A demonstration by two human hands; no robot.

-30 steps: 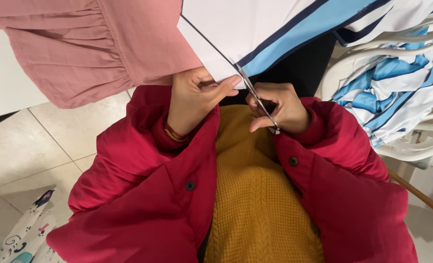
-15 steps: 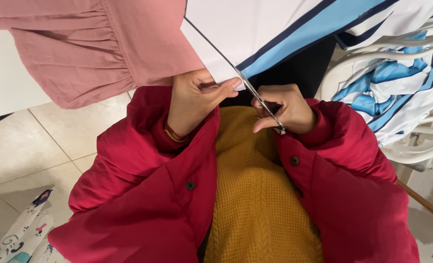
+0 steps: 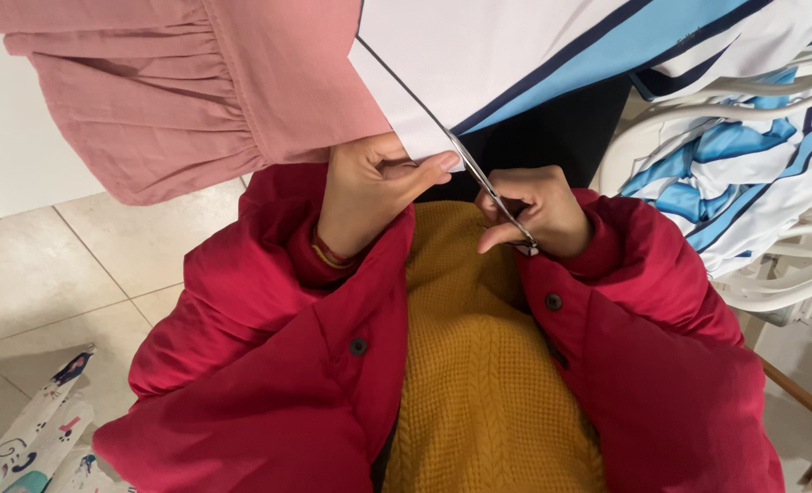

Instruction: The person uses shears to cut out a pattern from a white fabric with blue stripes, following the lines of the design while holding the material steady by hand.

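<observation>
My left hand [image 3: 369,192] pinches the lower corner of a white cloth [image 3: 479,64] with blue and navy stripes, thumb on top of the edge. My right hand [image 3: 536,212] grips a thin pair of metal scissors [image 3: 490,187], whose blades run up along the cloth's dark edge toward my left thumb. Both arms are in red jacket sleeves [image 3: 269,310] over a mustard knitted sweater [image 3: 479,365]. A thin bracelet sits at my left wrist.
A pink gathered cloth [image 3: 178,91] hangs at the upper left beside the white cloth. More white and blue striped fabric [image 3: 744,173] lies over a white plastic chair at the right. Beige floor tiles [image 3: 50,274] and a printed cloth [image 3: 31,447] are at the lower left.
My right hand with the scissors has shifted slightly down and right along the cloth edge. My left hand keeps its pinch on the corner.
</observation>
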